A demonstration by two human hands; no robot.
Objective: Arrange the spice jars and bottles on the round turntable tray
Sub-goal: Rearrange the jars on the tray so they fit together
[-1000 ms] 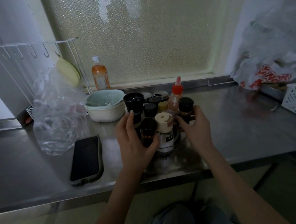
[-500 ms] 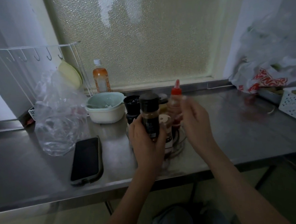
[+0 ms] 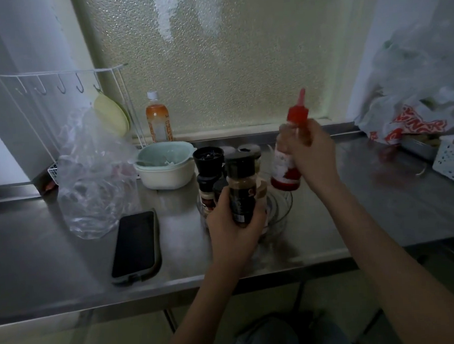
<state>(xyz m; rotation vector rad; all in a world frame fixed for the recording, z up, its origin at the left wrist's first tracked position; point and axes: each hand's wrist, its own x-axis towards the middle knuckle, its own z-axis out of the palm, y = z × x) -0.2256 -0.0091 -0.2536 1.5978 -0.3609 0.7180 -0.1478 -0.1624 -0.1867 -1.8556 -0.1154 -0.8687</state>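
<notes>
My left hand [image 3: 233, 224] grips a black-capped spice jar [image 3: 241, 187] and holds it upright above the front of the clear round turntable tray [image 3: 285, 204]. My right hand [image 3: 312, 156] holds a red-capped sauce bottle [image 3: 286, 165] lifted over the tray's right rim. A black grinder [image 3: 208, 163] and several other dark-lidded jars still stand on the tray's left and back, partly hidden behind the jar in my left hand.
A dark phone [image 3: 136, 244] lies on the steel counter [image 3: 39, 249] at left, beside a crumpled clear plastic bag [image 3: 93, 180]. A mint bowl [image 3: 165, 165] and an orange drink bottle [image 3: 157, 117] stand behind. A white basket [image 3: 453, 160] and plastic bags [image 3: 415, 101] are at right.
Both hands were down among the jars on the tray; the left lifted a black-capped jar, and the right took the red-capped bottle up and to the right.
</notes>
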